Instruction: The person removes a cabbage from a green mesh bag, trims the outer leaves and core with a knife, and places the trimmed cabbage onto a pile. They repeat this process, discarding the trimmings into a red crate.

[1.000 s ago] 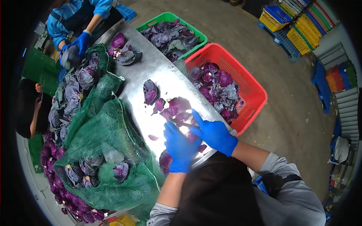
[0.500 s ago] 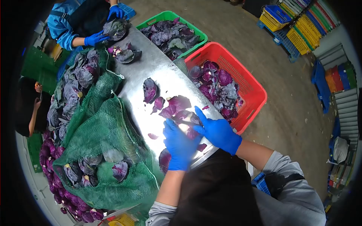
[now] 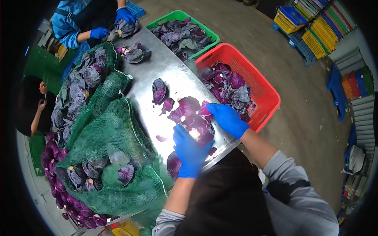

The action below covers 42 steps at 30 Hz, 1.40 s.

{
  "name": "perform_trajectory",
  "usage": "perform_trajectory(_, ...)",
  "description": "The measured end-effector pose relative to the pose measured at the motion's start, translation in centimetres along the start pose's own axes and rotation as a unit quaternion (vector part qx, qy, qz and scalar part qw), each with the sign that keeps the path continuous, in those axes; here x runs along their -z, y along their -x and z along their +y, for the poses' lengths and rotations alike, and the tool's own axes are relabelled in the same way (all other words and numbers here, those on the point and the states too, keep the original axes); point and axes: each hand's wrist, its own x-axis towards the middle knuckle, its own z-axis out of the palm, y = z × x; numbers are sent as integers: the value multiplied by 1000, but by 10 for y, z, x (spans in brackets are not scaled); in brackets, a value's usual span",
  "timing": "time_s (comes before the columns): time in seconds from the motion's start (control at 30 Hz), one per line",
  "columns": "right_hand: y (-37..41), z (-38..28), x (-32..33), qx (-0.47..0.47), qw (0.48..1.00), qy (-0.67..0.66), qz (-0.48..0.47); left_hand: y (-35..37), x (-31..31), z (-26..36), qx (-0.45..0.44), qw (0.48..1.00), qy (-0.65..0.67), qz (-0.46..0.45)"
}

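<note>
On the metal table (image 3: 147, 65) a purple cabbage (image 3: 202, 128), its pale stem end showing, lies between my two blue-gloved hands. My left hand (image 3: 189, 149), slightly blurred, is against its near left side. A torn purple leaf (image 3: 204, 109) is pinched in the fingertips of my right hand (image 3: 228, 120), at the cabbage's far right. Loose purple leaves (image 3: 189, 105) lie just beyond the cabbage. Another dark leaf piece (image 3: 159, 91) is farther up the table, and a leaf (image 3: 173, 165) lies left of my left wrist.
A red crate (image 3: 271, 92) and a green crate (image 3: 215, 38) with leaves stand along the table's right side. Green net sacks (image 3: 114, 133) of cabbages cover the left. At the far end a co-worker in blue gloves (image 3: 125, 15) handles a cabbage; another person stands at far left.
My right hand has moved up and away from the cabbage with a leaf. More of the cabbage's purple surface shows. The co-worker's one hand has drawn back from their cabbage.
</note>
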Motion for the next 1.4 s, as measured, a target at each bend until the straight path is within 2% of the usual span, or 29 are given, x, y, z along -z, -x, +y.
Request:
perform_trajectory(0.07,3,-3,-9,23,984,170,41,-3,1,-1,9,999,44,-1)
perform_trajectory(0.13,-10,35,-23,84,984,124,94,0,-2,-15,-16,997,78,21)
perform_trajectory(0.2,-27,58,-14,-86,971,203,99,4,-4,-31,-45,994,91,37)
perform_trajectory(0.23,-32,79,-4,-70,955,242,155,6,-4,-39,-81,988,125,41)
perform_trajectory(0.27,-26,48,18,-109,970,180,122,4,-4,-46,-115,979,161,48)
perform_trajectory(0.33,-14,21,24,-49,985,156,47,-5,0,-56,-142,977,159,21)
perform_trajectory(0.4,1,1,8,89,993,82,4,-26,15,-44,-283,952,88,-79)
perform_trajectory(0.43,-2,7,1,203,967,151,5,-32,30,-35,-265,940,146,-155)
perform_trajectory(0.47,2,15,-2,203,968,150,7,-27,27,-39,-266,940,145,-155)
perform_trajectory(0.53,13,30,-6,101,991,1,-85,-10,8,-60,-153,968,199,-31)
perform_trajectory(0.57,18,28,-8,79,993,73,-44,-6,5,-56,-121,946,299,-27)
perform_trajectory(0.6,20,24,-8,78,993,72,-46,8,0,-42,5,894,438,-89)
perform_trajectory(0.67,22,-3,-1,-56,989,112,-80,-4,-19,-24,-26,960,277,28)
perform_trajectory(0.7,18,0,-1,35,972,226,-48,-12,-15,-20,-27,960,277,30)
perform_trajectory(0.73,19,-2,2,35,972,226,-47,-19,-7,-15,-16,958,287,8)
perform_trajectory(0.8,20,-13,8,95,927,350,-92,-24,-6,-16,-5,954,299,-12)
perform_trajectory(0.87,10,7,0,149,932,322,-77,-30,-18,-26,-36,959,280,-18)
perform_trajectory(0.93,-7,45,-11,407,829,384,19,-24,-19,-25,-45,969,242,1)
perform_trajectory(0.97,-14,42,-5,408,829,383,19,-24,-17,-22,-37,965,260,1)
perform_trajectory(1.03,-36,25,16,116,926,349,-85,-15,-1,-11,-47,960,274,-30)
perform_trajectory(1.07,-46,19,20,-34,939,317,-131,-7,-13,-22,-102,971,214,37)
perform_trajectory(1.1,-41,20,10,-35,939,316,-134,-8,-17,-30,-89,964,251,23)
perform_trajectory(1.17,-32,30,-16,51,973,224,21,-9,-23,-43,-71,955,288,14)
perform_trajectory(1.2,-40,50,-20,56,973,222,18,-10,-25,-50,-68,942,327,-9)
perform_trajectory(1.27,-56,102,-14,-19,995,80,62,-8,-18,-63,-65,929,362,-33)
perform_trajectory(1.3,-62,87,7,-240,962,128,27,-9,-13,-67,-60,899,426,-78)
perform_trajectory(1.33,-53,73,19,-240,961,133,28,-10,-10,-71,-54,861,490,-122)
perform_trajectory(1.37,-44,56,29,-171,966,182,68,-16,-16,-79,-105,893,425,-104)
perform_trajectory(1.4,-32,41,34,-101,963,227,106,-21,-9,-76,-103,892,428,-104)
